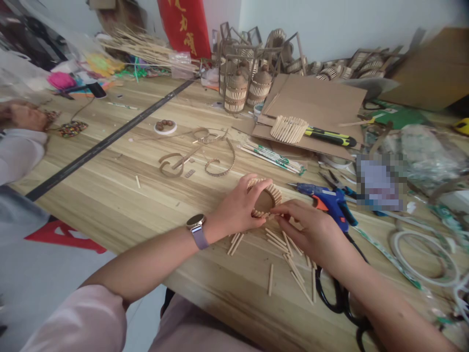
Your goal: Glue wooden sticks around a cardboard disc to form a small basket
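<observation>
My left hand (238,205), with a watch on its wrist, is curled round a small round stick basket (266,199) that has a cardboard disc in its middle. My right hand (311,230) comes in from the right, its fingers pinched against the basket's near rim; whether a stick is in that pinch I cannot make out. Several loose short wooden sticks (289,259) lie on the wooden table (120,195) just below both hands.
A blue glue gun (326,198) lies right of the basket, black scissors (337,298) under my right forearm. Cardboard (315,105) with a stick bundle and a yellow-black knife (330,137) lies behind. Finished stick lanterns (245,88) stand at the back. Another person's arm (22,122) is at far left.
</observation>
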A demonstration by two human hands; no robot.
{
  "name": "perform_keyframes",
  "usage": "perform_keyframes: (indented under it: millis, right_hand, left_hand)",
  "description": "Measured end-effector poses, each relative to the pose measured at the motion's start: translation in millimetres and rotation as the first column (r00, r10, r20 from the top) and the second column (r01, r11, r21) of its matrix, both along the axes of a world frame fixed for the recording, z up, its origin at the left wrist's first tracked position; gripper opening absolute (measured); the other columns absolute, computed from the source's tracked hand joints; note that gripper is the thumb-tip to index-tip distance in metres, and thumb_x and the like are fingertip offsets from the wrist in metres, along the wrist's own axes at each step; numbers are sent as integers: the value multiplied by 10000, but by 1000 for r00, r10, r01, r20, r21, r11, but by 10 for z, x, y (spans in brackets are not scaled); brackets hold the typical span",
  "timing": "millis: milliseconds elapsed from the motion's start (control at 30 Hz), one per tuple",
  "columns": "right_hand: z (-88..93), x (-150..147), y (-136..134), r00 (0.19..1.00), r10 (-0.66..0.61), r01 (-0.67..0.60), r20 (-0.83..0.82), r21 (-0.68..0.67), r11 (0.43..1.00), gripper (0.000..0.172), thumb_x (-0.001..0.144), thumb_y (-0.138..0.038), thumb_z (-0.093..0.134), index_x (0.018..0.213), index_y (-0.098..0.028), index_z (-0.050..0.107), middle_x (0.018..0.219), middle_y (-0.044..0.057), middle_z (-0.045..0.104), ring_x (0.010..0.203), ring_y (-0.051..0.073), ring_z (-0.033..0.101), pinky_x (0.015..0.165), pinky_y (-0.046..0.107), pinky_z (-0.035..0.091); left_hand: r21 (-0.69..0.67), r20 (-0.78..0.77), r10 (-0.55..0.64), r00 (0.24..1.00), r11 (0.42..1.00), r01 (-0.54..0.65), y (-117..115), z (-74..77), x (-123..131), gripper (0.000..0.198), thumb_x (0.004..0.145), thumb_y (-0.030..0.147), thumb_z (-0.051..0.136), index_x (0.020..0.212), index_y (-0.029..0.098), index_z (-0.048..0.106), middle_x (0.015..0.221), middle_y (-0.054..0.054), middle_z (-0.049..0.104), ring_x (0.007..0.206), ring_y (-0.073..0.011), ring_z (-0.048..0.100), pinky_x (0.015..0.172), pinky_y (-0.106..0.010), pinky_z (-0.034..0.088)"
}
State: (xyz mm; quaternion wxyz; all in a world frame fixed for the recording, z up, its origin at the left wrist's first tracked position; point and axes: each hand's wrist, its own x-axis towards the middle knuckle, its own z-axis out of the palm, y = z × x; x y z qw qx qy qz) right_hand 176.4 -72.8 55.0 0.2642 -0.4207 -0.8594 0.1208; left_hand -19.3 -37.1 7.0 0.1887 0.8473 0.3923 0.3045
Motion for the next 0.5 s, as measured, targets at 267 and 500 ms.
perform_keyframes:
  millis: [267,500]
  right_hand:
    - [-43,30,40,999,-35,32,39,68,997,306,879,-160,525,1161,-249,603,863,39,719,841,244,627,776,395,515]
    - [-141,43,64,995,-57,48,82,102,994,392,877,-188,525,1262,-253,548,878,60,741,911,292,611,799,448,459]
  left_hand:
    - [-19,14,-1,1000,1000,2,-9,17,-1,857,724,220,755,1436,238,278,1441,-184,301,1368,-346,372,1041,-522,458]
    - [-24,59,-24,998,999,25,0,12,-5,864,734,225,762,1436,274,262,1438,-171,306,1367,-360,371,1033,-554,458]
